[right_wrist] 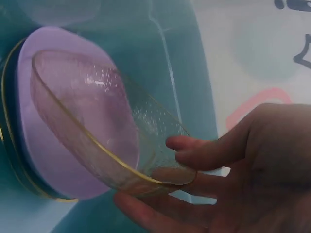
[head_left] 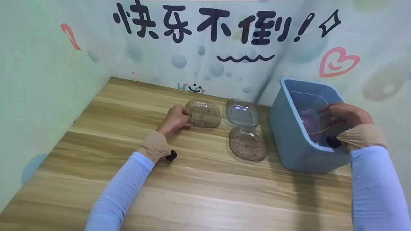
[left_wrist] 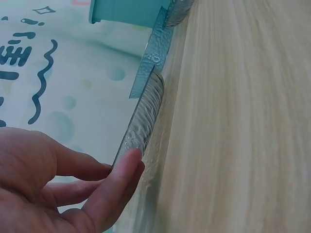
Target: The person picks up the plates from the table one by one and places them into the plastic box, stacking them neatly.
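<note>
Three clear dishes sit on the wooden table: one at the left (head_left: 203, 114), one at the back (head_left: 243, 112), one in front (head_left: 247, 143). My left hand (head_left: 176, 120) pinches the left dish's near edge; in the left wrist view the thumb and fingers of that hand (left_wrist: 82, 179) hold the ribbed dish (left_wrist: 142, 116). Inside the blue bin (head_left: 290, 128), my right hand (head_left: 348, 115) grips a clear gold-rimmed bowl, seen in the right wrist view as a tilted bowl (right_wrist: 97, 141) between thumb and fingers of the hand (right_wrist: 243, 165). Behind it lies a purple bowl (right_wrist: 53, 160).
The blue bin stands at the table's right, against a printed wall cloth (head_left: 192, 70). Another gold-rimmed item (right_wrist: 6, 126) lies under the purple bowl in the bin. A pale green wall (head_left: 38, 80) borders the table's left side.
</note>
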The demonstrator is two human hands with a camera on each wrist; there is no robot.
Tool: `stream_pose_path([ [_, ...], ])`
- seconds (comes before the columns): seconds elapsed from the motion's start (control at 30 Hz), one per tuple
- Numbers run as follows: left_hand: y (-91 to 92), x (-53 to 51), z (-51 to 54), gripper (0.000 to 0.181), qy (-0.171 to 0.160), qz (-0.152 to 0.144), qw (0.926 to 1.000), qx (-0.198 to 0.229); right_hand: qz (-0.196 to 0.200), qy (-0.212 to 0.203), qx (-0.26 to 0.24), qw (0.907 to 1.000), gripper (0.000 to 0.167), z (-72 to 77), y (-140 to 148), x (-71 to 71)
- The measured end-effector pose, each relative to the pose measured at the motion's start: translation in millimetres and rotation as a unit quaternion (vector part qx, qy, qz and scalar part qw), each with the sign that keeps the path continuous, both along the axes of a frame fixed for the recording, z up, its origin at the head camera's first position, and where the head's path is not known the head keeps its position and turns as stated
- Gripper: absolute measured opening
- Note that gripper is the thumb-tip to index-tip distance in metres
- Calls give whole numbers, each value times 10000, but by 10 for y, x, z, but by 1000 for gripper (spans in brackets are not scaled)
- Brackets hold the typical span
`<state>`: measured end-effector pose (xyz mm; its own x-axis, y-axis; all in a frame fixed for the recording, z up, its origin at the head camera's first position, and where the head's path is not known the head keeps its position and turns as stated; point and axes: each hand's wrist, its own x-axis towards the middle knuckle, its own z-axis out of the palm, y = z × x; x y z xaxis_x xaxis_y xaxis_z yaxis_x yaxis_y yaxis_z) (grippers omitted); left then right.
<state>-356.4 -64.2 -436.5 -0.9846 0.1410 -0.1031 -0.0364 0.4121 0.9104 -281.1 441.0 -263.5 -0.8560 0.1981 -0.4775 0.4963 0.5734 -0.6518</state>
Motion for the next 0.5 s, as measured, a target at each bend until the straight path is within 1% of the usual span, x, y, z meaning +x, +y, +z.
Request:
stream_pose_path([
  [0.07, 12, 4, 9, 38, -63, -17, 9999, 98, -386, 117, -448, 9982, 23, -2, -82, 125],
  [0.1, 16, 7, 11, 40, -99, -26, 9999, 136, -587, 140, -679, 9959, 14, -3, -120, 172],
  [0.13, 20, 10, 12, 42, -131, -40, 9998, 174, -635, 166, -775, 9948, 10, -1, -154, 205],
  [0.2, 22, 15, 11, 46, -179, -67, 9995, 248, -706, 31, -870, 9937, 10, 13, -194, 219],
  [0.27, 19, 21, 13, 50, -188, -74, 9995, 234, -596, -114, -746, 9954, 10, 17, -190, 193],
  [0.37, 9, 39, 7, 50, -230, -90, 9993, 277, -759, 182, -925, 9927, 11, 1, -216, 244],
  [0.43, 4, 47, 4, 51, -275, -95, 9991, 311, -768, 515, -937, 9913, 20, -12, -243, 295],
  [0.5, 0, 53, 0, 52, -304, -85, 9989, 338, -845, 829, -1020, 9877, 31, -16, -285, 351],
])
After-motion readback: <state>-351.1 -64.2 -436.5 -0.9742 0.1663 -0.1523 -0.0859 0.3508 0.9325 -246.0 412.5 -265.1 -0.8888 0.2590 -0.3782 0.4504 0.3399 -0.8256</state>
